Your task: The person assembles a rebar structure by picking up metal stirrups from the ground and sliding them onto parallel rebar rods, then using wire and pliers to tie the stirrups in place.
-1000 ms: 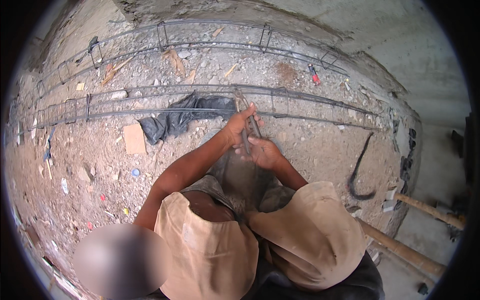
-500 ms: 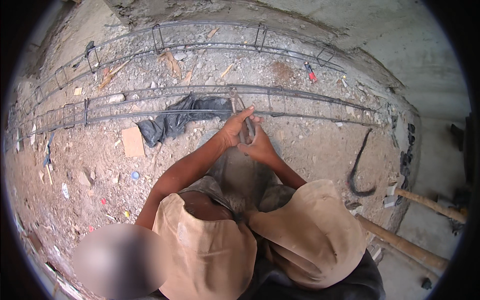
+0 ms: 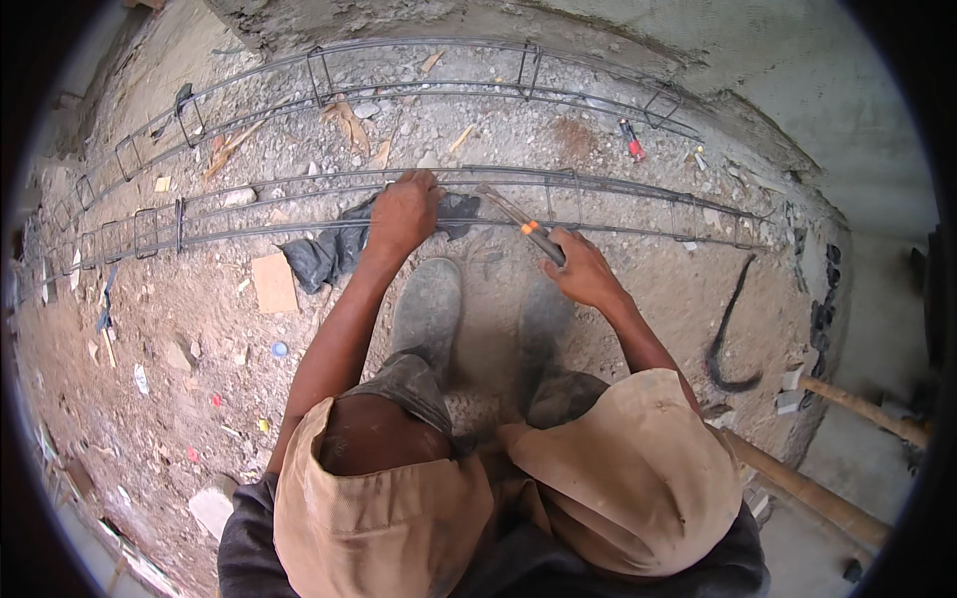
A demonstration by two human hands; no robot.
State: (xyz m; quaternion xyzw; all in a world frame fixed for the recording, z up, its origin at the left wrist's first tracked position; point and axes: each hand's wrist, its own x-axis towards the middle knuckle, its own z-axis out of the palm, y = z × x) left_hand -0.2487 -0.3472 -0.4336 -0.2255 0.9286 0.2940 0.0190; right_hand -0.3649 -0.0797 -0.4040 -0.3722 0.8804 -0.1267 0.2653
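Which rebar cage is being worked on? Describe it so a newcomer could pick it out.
Two long rebar cages lie side by side on the rubble-strewn ground below the concrete wall. Take the near cage, just beyond the person's shoes. Unlike the far cage, it has the left hand gripping its bars, a dark cloth beneath it, and the right hand's orange-banded tool over it.

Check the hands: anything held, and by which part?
The right hand holds a slim metal tool by its near, orange-marked end. The left hand grips a bar of the rebar cage.
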